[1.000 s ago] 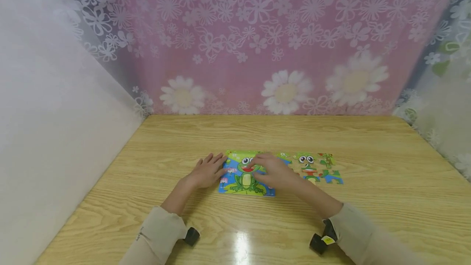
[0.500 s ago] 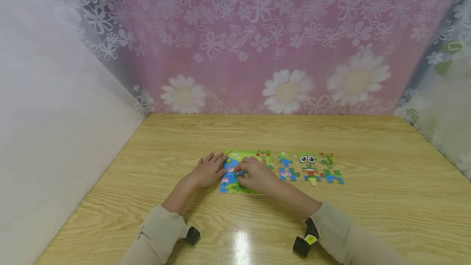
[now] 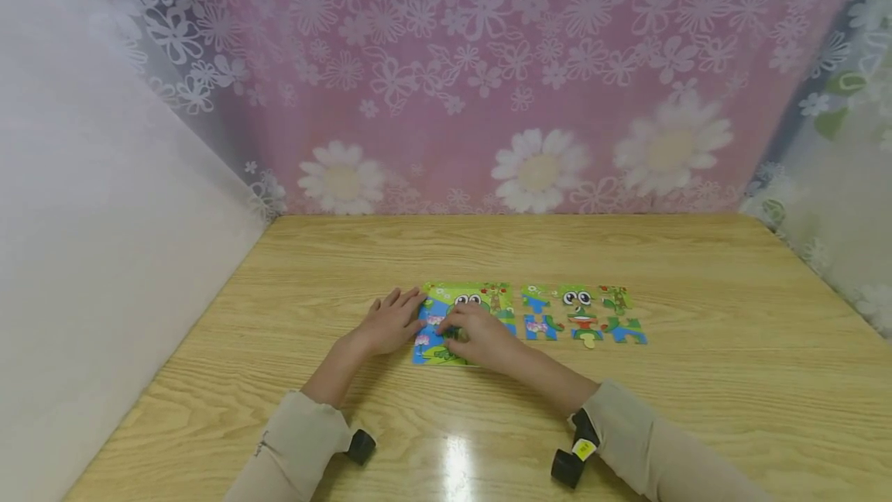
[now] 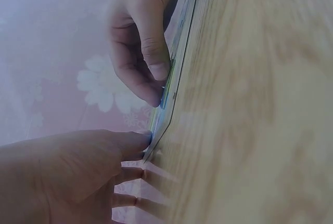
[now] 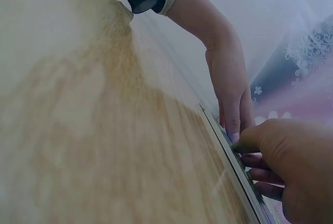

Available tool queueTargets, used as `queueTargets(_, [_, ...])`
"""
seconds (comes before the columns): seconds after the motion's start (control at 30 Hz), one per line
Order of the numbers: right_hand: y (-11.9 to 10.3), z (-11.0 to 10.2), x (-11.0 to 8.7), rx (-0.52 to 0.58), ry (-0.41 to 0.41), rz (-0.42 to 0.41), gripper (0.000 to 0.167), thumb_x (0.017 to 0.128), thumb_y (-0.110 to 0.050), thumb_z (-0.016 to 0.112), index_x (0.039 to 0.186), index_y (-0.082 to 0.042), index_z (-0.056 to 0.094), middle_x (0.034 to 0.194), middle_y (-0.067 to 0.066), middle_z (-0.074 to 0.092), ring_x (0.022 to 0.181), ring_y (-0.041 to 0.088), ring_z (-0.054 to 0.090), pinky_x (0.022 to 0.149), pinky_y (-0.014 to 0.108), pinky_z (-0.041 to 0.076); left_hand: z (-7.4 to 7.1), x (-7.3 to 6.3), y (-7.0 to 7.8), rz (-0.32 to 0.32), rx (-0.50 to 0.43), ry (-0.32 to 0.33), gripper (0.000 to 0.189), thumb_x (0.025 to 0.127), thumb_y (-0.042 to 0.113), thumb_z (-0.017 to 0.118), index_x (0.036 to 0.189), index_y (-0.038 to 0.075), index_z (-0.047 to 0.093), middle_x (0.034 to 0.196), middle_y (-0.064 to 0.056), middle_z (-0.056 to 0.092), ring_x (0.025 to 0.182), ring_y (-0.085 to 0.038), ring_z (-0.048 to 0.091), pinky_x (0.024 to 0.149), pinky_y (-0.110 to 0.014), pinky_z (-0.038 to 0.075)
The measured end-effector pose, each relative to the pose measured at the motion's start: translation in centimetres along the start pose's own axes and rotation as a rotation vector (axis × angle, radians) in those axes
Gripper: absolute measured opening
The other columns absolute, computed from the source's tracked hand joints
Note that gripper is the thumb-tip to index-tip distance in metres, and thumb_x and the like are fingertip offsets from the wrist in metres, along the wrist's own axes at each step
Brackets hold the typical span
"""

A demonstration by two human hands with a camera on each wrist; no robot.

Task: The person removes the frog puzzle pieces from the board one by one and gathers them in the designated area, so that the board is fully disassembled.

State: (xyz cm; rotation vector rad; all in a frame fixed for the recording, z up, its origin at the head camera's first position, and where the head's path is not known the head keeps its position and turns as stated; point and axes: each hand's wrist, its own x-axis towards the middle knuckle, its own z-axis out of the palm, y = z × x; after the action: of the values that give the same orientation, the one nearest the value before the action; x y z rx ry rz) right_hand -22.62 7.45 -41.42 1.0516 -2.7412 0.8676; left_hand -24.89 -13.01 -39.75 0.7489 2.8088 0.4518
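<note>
A frog puzzle board (image 3: 502,302) lies flat on the table. My left hand (image 3: 390,325) rests at its left edge, fingers extended, the thumb on the board's edge. My right hand (image 3: 482,338) is bent over the lower left of the picture, thumb and fingertips close together. In the left wrist view, a bit of blue and yellow-green puzzle piece (image 4: 165,95) shows between those fingertips; its outline is mostly hidden. The frog's eyes show above the hand, while its body is covered. In the right wrist view, both hands meet low along the board's thin edge.
Several loose puzzle pieces (image 3: 584,320) lie in two rows right of the board. The wood-grain table (image 3: 334,254) extends around them, bounded by a pink flowered backdrop (image 3: 446,99) and a white side wall (image 3: 125,200). Dark wrist cameras (image 3: 567,468) hang below the sleeves.
My right hand moved left and down across the board, its spread thumb and fingers closing together at the lower left. The loose pieces at right came uncovered. My left hand stayed at the edge.
</note>
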Motion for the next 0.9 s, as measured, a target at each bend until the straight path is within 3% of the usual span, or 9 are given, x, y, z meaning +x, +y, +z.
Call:
queueTargets(0.2, [-0.34,-0.21,-0.04,0.051,-0.011,0.055,0.014,0.084,-0.011,0.067,0.098,-0.012,0.069,0.1,-0.002,0.058,0.097,0.018,0.049,0.08,0.034,0.045,-0.01,-0.09,0.12,0.001,0.0,0.0,0.055,0.099,0.031,0.041,0.146,0.007,0.024,0.15,-0.013,0.018,0.135,-0.038,0.009,0.102,-0.06,0.01])
queueTargets(0.4, [-0.23,-0.1,0.02,0.091,0.002,0.073,0.015,0.084,-0.01,0.068,0.098,-0.013,0.069,0.095,-0.004,0.055,0.084,0.013,0.046,0.07,0.028,0.044,0.12,0.05,-0.04,0.006,0.005,0.005,0.056,0.099,0.031,0.041,0.146,0.006,0.024,0.15,-0.013,0.018,0.135,-0.039,0.009,0.102,-0.06,0.01])
queueTargets(0.9, [0.47,0.32,0.13,0.167,0.052,0.014,0.014,0.082,-0.004,0.069,0.096,-0.008,0.067,0.091,-0.006,0.054,0.082,0.01,0.056,0.071,0.02,0.047,-0.03,-0.32,0.14,0.027,-0.027,0.016,0.054,0.1,0.028,0.042,0.145,0.004,0.025,0.149,-0.015,0.018,0.134,-0.041,0.008,0.101,-0.062,0.008])
